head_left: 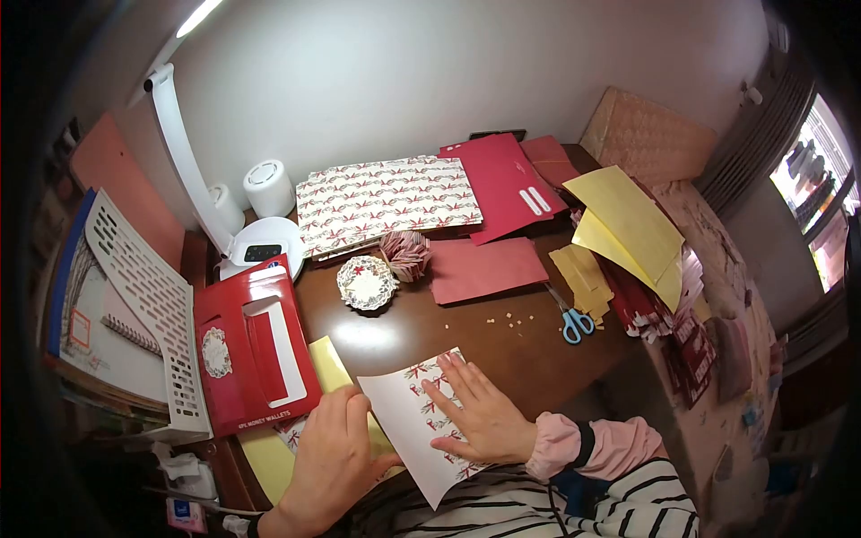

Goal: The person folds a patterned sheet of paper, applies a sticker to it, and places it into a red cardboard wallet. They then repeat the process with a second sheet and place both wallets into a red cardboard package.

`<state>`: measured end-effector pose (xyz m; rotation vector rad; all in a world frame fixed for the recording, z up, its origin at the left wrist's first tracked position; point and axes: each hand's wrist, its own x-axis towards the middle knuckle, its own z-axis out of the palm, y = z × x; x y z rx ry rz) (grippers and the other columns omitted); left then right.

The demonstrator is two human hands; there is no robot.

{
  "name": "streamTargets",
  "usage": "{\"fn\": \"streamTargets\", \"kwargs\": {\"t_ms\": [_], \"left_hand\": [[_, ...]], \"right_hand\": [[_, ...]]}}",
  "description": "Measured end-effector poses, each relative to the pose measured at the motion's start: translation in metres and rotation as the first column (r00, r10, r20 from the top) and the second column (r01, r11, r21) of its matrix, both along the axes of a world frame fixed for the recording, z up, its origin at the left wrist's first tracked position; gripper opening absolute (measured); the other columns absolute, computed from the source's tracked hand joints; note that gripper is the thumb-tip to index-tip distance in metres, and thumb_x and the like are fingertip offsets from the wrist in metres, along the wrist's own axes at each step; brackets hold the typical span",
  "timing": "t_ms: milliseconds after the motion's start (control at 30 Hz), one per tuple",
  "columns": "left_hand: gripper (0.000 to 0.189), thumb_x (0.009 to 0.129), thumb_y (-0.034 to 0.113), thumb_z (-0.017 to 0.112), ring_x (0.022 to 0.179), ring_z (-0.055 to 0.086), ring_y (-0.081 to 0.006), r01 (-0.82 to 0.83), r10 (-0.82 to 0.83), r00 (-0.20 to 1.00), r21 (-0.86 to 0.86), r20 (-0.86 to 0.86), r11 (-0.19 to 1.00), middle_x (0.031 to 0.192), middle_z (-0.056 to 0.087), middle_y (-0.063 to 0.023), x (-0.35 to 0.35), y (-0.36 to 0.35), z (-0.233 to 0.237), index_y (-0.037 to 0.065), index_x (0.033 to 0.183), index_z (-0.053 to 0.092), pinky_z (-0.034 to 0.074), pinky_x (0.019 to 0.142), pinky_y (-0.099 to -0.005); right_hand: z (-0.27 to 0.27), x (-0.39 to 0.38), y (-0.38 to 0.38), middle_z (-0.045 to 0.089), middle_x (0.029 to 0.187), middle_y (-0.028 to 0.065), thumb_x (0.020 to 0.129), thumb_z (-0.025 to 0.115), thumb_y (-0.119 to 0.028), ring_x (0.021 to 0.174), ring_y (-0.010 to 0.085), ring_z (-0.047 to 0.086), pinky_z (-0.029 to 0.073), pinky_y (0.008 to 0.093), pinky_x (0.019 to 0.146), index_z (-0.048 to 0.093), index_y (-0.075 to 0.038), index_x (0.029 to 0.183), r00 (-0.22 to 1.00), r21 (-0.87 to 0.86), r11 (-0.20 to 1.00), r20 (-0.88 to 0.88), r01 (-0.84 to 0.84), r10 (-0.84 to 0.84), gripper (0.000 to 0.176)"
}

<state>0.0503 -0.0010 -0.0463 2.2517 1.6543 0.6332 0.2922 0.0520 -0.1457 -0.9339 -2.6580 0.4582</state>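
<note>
A white sheet of paper [401, 429] with a red-and-green festive print along its right part lies in front of me at the desk's near edge. My right hand [484, 417] is spread flat on the printed part, its fingers apart. Beside the sheet's left edge is my left hand [334, 453], with its fingers curled in and the thumb reaching toward the paper. What its fingers hold, if anything, is hidden. Under and behind the left hand lies yellow paper [265, 462], with a red money-wallets pack [256, 394] resting partly over it.
Blue-handled scissors [577, 326] lie at the right among paper scraps [509, 320]. A round paper rosette [368, 283], a patterned paper stack [386, 202], red sheets [489, 269] and yellow sheets [632, 224] cover the back. A lamp [184, 152] and a white file rack [134, 305] stand left.
</note>
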Motion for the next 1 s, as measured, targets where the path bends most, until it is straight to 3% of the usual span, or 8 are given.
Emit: {"fn": "streamTargets", "kwargs": {"t_ms": [67, 167, 300, 467, 667, 733, 833, 1000], "left_hand": [[0.067, 0.074, 0.030, 0.085, 0.114, 0.058, -0.0326, 0.087, -0.153, 0.965, -0.285, -0.215, 0.955, 0.120, 0.056, -0.0196, -0.006, 0.001, 0.004, -0.005, 0.120, 0.052, 0.044, 0.104, -0.0479], [0.079, 0.077, 0.047, 0.080, 0.117, 0.057, -0.0351, 0.286, -0.333, 0.903, -0.200, -0.270, 0.937, 0.124, 0.055, -0.0229, -0.007, 0.000, -0.021, -0.007, 0.125, 0.049, 0.042, 0.107, -0.0511], [0.092, 0.083, 0.055, 0.073, 0.128, 0.052, -0.0382, 0.311, -0.331, 0.922, -0.126, -0.199, 0.942, 0.134, 0.052, -0.0270, 0.004, -0.001, -0.030, -0.013, 0.136, 0.041, 0.038, 0.111, -0.0542], [0.115, 0.083, 0.065, 0.068, 0.144, 0.034, -0.0450, 0.366, -0.402, 0.903, -0.219, -0.153, 0.905, 0.151, 0.031, -0.0385, 0.008, -0.004, -0.039, -0.022, 0.144, 0.025, 0.032, 0.114, -0.0569], [0.120, 0.081, 0.073, 0.063, 0.147, 0.026, -0.0477, 0.300, -0.348, 0.914, -0.232, -0.207, 0.925, 0.154, 0.024, -0.0401, 0.018, -0.004, -0.050, -0.021, 0.145, 0.027, 0.026, 0.116, -0.0602], [0.121, 0.080, 0.075, 0.062, 0.148, 0.025, -0.0475, 0.291, -0.338, 0.916, -0.224, -0.215, 0.930, 0.154, 0.024, -0.0402, 0.020, -0.005, -0.057, -0.021, 0.145, 0.027, 0.024, 0.116, -0.0608], [0.122, 0.080, 0.076, 0.062, 0.148, 0.023, -0.0484, 0.276, -0.324, 0.917, -0.215, -0.234, 0.937, 0.155, 0.022, -0.0408, 0.024, -0.005, -0.060, -0.021, 0.146, 0.026, 0.022, 0.117, -0.0614], [0.121, 0.080, 0.076, 0.062, 0.148, 0.022, -0.0489, 0.252, -0.300, 0.919, -0.204, -0.257, 0.946, 0.155, 0.022, -0.0409, 0.031, -0.007, -0.063, -0.020, 0.145, 0.027, 0.019, 0.118, -0.0616]], "right_hand": [[-0.001, 0.000, -0.001, 0.022, 0.157, 0.0374, 0.099, 0.051, -0.055, 0.150, 0.0497, 0.018, 0.018, 0.0540, 0.121, 0.035, -0.002, 0.153, 1.000, 0.002, 1.000, -0.011, 0.010, -0.010, 0.078], [-0.002, 0.000, -0.002, 0.023, 0.157, 0.0374, 0.099, 0.050, -0.055, 0.150, 0.0495, 0.018, 0.018, 0.0540, 0.121, 0.035, -0.002, 0.153, 1.000, 0.001, 1.000, -0.007, -0.001, 0.001, 0.078], [-0.005, -0.003, -0.008, 0.024, 0.156, 0.0375, 0.099, 0.050, -0.054, 0.149, 0.0496, 0.019, 0.018, 0.0548, 0.121, 0.035, -0.001, 0.153, 1.000, 0.016, 1.000, -0.008, 0.006, -0.006, 0.077], [-0.003, -0.008, -0.014, 0.025, 0.155, 0.0372, 0.099, 0.051, -0.054, 0.148, 0.0499, 0.021, 0.020, 0.0550, 0.121, 0.036, 0.001, 0.151, 0.999, 0.018, 0.999, -0.012, 0.036, -0.036, 0.077], [-0.011, -0.008, -0.015, 0.015, 0.157, 0.0388, 0.091, 0.061, -0.037, 0.150, 0.0511, 0.014, 0.017, 0.0562, 0.122, 0.029, 0.007, 0.152, 1.000, 0.002, 1.000, 0.028, 0.007, -0.007, 0.082], [-0.010, -0.007, -0.017, 0.014, 0.158, 0.0375, 0.088, 0.068, -0.036, 0.150, 0.0499, 0.012, 0.016, 0.0523, 0.123, 0.017, 0.014, 0.152, 0.972, -0.181, 0.983, -0.230, -0.006, -0.037, 0.096], [-0.015, -0.002, -0.013, 0.006, 0.160, 0.0368, 0.084, 0.071, -0.036, 0.152, 0.0491, 0.005, 0.013, 0.0512, 0.124, 0.004, 0.015, 0.153, 0.941, -0.329, 0.941, -0.336, -0.077, -0.041, 0.109], [-0.005, 0.001, -0.009, 0.003, 0.161, 0.0361, 0.087, 0.069, -0.025, 0.152, 0.0466, 0.009, 0.015, 0.0453, 0.125, 0.000, 0.013, 0.154, 0.869, -0.415, 0.906, -0.476, -0.089, -0.132, 0.104]]}}
